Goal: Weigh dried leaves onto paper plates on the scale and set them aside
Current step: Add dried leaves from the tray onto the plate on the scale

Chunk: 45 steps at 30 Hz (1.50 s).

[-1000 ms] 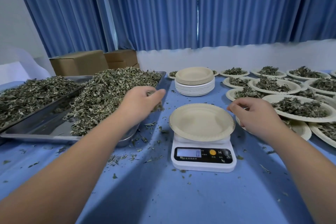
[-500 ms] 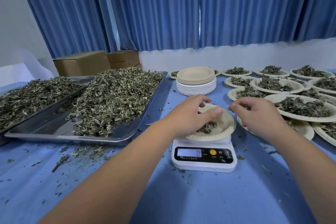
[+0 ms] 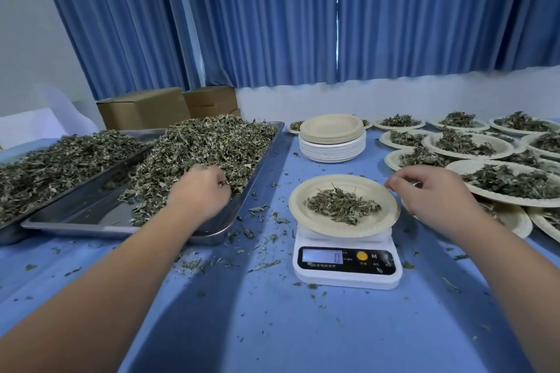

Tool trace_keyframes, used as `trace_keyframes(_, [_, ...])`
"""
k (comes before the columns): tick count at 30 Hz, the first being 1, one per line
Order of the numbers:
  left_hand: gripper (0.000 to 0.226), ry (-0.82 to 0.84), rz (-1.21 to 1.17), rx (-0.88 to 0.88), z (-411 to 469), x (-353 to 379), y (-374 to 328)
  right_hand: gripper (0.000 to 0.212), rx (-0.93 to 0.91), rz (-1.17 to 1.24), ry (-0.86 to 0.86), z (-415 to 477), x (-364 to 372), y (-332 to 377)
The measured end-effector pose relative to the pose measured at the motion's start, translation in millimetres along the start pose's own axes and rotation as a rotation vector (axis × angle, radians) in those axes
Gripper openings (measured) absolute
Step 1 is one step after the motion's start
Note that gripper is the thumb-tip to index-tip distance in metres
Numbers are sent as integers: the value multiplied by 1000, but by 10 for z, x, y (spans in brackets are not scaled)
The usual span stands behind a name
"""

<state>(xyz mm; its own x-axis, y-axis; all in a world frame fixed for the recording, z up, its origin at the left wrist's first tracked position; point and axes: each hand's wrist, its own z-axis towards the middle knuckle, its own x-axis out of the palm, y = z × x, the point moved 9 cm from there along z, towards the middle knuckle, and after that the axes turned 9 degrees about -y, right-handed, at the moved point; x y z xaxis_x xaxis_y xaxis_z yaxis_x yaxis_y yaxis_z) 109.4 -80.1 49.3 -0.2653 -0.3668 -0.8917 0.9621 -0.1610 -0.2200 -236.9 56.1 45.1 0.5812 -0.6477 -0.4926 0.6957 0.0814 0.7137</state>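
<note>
A white digital scale stands on the blue table with a beige paper plate on top. A small heap of dried leaves lies in the plate's middle. My left hand is in the steel tray, its fingers curled into the near edge of the big leaf pile. My right hand hovers just right of the plate's rim, fingers loosely curled, holding nothing that I can see.
A stack of unused paper plates stands behind the scale. Several filled plates cover the right side. A second tray of leaves lies far left, with cardboard boxes behind it. Leaf crumbs litter the cloth.
My left hand carried a handful from the tray to the plate, dropped it there, and has gone back into the leaf pile. The right hand has hardly moved.
</note>
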Motion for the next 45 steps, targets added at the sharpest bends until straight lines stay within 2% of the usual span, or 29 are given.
trace_keyframes(3, [48,75,364,-103,68,64,425,23,4,1,7,-2,12,-6])
trace_keyframes(6, [59,233,307,-242,66,209,743,22,10,-1,10,-4,8,-10])
trace_keyframes(8, [59,292,236,-227,59,293,759,22,15,2,13,-4,12,-14])
trace_keyframes(15, [56,250,-9,-19,114,293,424,21,14,-34,22,-5,25,-29])
trace_keyframes(19, [44,230,-107,79,121,272,285,22,7,-21,12,-9,15,-17])
trace_keyframes(25, [28,84,-229,117,179,116,209,23,2,-14,-3,-2,-4,-17])
trace_keyframes(30, [25,10,-204,115,186,-5,197,23,1,-20,4,8,-4,-13])
trace_keyframes(39, [48,-62,-19,133,160,-112,208,21,-22,-55,12,13,-14,-1])
trace_keyframes(45, [33,-65,-92,125,196,-165,158,20,-14,-38,13,17,-7,-13])
